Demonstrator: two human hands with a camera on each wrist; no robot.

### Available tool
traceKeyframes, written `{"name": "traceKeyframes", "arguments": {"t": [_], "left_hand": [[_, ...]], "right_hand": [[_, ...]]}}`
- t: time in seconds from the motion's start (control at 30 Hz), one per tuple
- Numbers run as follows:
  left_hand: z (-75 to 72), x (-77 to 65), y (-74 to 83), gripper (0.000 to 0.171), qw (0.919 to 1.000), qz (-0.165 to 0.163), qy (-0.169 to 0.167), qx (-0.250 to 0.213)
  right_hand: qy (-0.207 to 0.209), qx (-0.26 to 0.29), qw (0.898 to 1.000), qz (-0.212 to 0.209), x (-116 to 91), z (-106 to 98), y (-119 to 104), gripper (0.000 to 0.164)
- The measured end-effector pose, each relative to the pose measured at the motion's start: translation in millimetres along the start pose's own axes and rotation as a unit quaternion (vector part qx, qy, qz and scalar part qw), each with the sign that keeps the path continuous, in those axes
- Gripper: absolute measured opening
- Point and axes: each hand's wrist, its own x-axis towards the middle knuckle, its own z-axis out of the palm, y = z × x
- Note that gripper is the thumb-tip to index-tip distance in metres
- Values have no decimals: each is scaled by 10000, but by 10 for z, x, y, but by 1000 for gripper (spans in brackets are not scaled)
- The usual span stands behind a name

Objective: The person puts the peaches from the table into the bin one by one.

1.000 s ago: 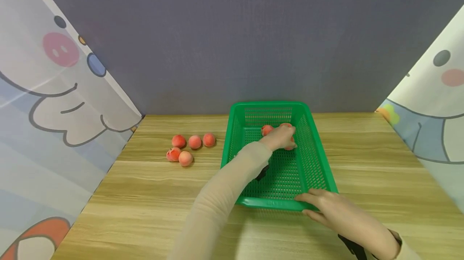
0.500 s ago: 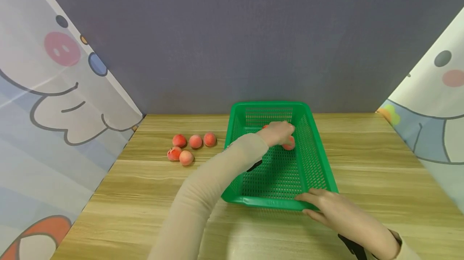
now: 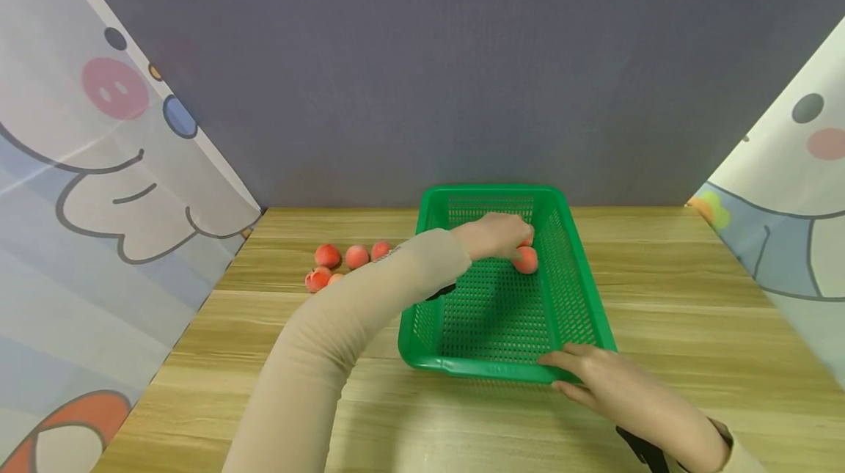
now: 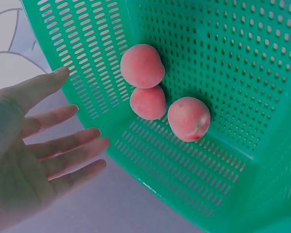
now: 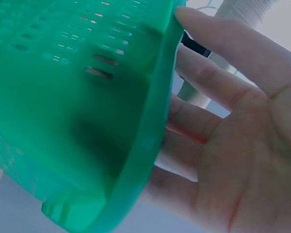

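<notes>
My left hand (image 3: 498, 233) hovers over the far part of a green plastic basket (image 3: 475, 368). The left wrist view shows its fingers spread, with nothing in them. Three peaches lie in the basket beyond the fingertips. Two of them, the upper peach (image 4: 142, 66) and a lower peach (image 4: 148, 103), sit against each other; the third peach (image 4: 188, 119) is beside them. From the head view, the hand partly hides the peaches. My right hand (image 3: 610, 385) holds the basket's near right corner, fingers over the rim (image 5: 157, 111) and thumb outside it.
On the wooden table (image 3: 218, 378), left of the basket, lie several more peaches (image 3: 327, 255), partly covered by my left sleeve (image 3: 330, 326). A grey wall (image 3: 422, 77) rises behind the table, and cartoon-printed sheets (image 3: 59, 187) flank both sides.
My left hand lifts away from the peaches and shifts left, uncovering one at the basket's right side. The left sleeve swings left over the loose peaches. The right hand stays still.
</notes>
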Motion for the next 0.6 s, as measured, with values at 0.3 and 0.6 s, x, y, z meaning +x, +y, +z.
{"name": "traceKeyframes", "arguments": {"t": [0.3,0.6], "left_hand": [[-82,-246,-3,35,9984,67,60,562],[-117,-471,-51,43,9975,89,36,693]], "right_hand": [[74,-18,10000,-19,1,0,-4,28],[22,24,10000,-9,2,-1,-4,28]]}}
